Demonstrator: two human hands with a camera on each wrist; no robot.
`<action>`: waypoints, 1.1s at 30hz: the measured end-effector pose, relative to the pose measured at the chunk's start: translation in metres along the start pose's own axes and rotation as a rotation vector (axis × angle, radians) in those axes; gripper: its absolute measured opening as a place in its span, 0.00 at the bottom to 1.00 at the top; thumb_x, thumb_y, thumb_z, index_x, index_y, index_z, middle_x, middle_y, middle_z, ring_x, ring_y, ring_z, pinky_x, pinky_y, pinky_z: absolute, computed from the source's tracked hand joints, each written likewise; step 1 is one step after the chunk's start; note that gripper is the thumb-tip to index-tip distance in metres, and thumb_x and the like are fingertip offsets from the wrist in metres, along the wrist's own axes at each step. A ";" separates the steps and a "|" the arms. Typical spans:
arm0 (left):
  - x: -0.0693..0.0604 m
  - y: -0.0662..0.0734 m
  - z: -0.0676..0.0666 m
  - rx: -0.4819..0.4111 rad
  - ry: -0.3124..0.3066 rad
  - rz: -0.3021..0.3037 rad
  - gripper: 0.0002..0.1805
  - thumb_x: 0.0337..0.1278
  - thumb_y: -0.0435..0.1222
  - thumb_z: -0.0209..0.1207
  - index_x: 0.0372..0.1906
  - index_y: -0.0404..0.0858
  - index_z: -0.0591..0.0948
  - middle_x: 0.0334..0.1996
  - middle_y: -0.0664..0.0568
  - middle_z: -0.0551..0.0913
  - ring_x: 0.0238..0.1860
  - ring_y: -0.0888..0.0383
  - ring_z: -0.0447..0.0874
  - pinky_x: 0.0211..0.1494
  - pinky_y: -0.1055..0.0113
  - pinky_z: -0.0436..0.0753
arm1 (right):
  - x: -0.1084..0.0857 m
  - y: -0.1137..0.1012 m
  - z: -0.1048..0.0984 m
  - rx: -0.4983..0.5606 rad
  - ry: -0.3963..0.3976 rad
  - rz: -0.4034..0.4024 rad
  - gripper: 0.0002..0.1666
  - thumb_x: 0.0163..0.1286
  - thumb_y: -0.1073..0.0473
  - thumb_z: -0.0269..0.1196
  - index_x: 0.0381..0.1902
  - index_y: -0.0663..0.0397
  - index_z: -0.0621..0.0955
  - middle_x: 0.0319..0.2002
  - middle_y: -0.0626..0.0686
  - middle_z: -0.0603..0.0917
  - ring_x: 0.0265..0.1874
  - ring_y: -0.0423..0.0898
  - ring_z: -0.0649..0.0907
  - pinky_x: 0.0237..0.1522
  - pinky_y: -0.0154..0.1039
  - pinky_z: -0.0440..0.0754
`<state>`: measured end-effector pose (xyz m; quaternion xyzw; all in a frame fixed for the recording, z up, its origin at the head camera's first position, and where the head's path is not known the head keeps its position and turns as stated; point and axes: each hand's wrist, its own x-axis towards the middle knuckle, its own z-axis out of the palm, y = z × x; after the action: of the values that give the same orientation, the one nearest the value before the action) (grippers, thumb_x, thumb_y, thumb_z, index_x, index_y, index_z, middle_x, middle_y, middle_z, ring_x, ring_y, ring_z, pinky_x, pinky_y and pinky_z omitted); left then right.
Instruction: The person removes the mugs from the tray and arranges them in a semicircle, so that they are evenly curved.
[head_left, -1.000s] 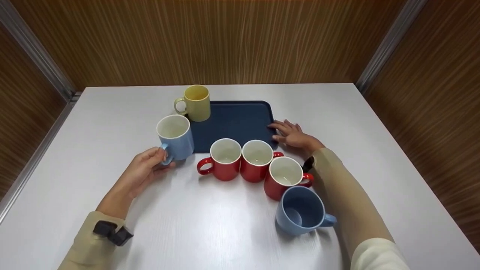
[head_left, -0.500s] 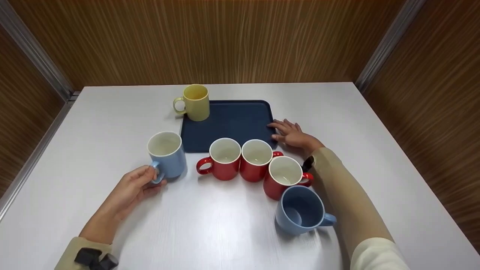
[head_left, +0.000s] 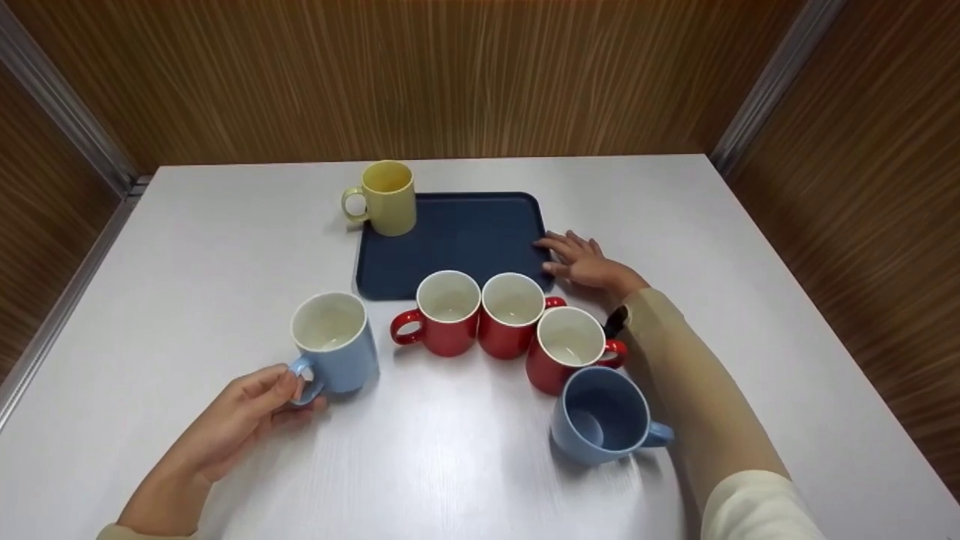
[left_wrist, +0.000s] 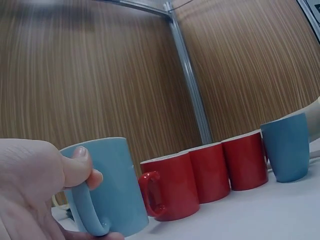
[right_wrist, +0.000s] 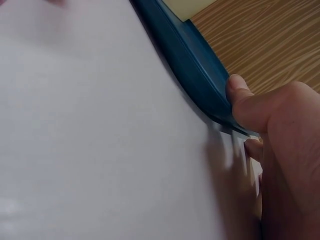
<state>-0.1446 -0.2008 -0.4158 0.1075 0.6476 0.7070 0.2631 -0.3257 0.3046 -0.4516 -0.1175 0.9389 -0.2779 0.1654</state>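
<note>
My left hand (head_left: 238, 420) pinches the handle of a light blue mug (head_left: 341, 352), which is upright to the left of the red mugs; whether its base touches the table I cannot tell. In the left wrist view, thumb and fingers close on the mug's handle (left_wrist: 90, 215). My right hand (head_left: 586, 262) rests with spread fingers on the right edge of a dark blue tray (head_left: 480, 232). The right wrist view has its thumb (right_wrist: 240, 95) on the tray's rim (right_wrist: 187, 75). A yellow mug (head_left: 391, 206) stands at the tray's left side.
Red mugs stand in front of the tray: a left one (head_left: 450, 330), a middle one (head_left: 506, 330) and a right one (head_left: 551, 367). A darker-inside blue mug (head_left: 600, 427) stands at their right end, beside the right forearm. Wood-grain panels (head_left: 450, 82) enclose the white table (head_left: 420, 465).
My left hand has drawn the light blue mug away from the tray's left front corner, toward me and slightly left. The right hand has stayed at the tray's edge.
</note>
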 end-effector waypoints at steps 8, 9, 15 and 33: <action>-0.004 -0.005 0.009 0.055 -0.049 -0.024 0.15 0.69 0.40 0.47 0.30 0.34 0.72 0.42 0.46 0.73 0.50 0.48 0.78 0.56 0.57 0.74 | -0.004 0.001 0.002 0.004 -0.010 -0.009 0.33 0.68 0.38 0.49 0.70 0.31 0.59 0.73 0.49 0.46 0.71 0.51 0.34 0.64 0.53 0.23; -0.004 -0.005 0.010 0.056 -0.061 -0.022 0.15 0.69 0.39 0.47 0.30 0.32 0.72 0.42 0.46 0.74 0.50 0.48 0.78 0.56 0.58 0.74 | -0.004 0.001 0.002 0.007 -0.008 -0.011 0.33 0.68 0.39 0.49 0.70 0.32 0.59 0.73 0.49 0.46 0.71 0.51 0.34 0.64 0.53 0.23; 0.001 -0.012 0.018 0.034 -0.143 0.037 0.12 0.69 0.33 0.45 0.30 0.31 0.73 0.40 0.46 0.74 0.50 0.48 0.79 0.56 0.57 0.74 | -0.001 0.002 0.002 0.044 0.003 0.012 0.33 0.67 0.37 0.49 0.69 0.29 0.60 0.73 0.47 0.46 0.71 0.48 0.34 0.65 0.52 0.23; 0.023 -0.022 0.035 0.009 -0.187 0.012 0.11 0.67 0.34 0.49 0.38 0.29 0.77 0.39 0.47 0.73 0.50 0.46 0.78 0.57 0.53 0.72 | -0.001 0.001 0.001 0.048 0.012 0.015 0.32 0.67 0.38 0.49 0.68 0.26 0.60 0.73 0.45 0.46 0.71 0.47 0.34 0.65 0.51 0.23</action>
<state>-0.1410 -0.1583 -0.4362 0.1779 0.6229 0.6924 0.3176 -0.3239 0.3051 -0.4529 -0.1050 0.9339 -0.2996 0.1646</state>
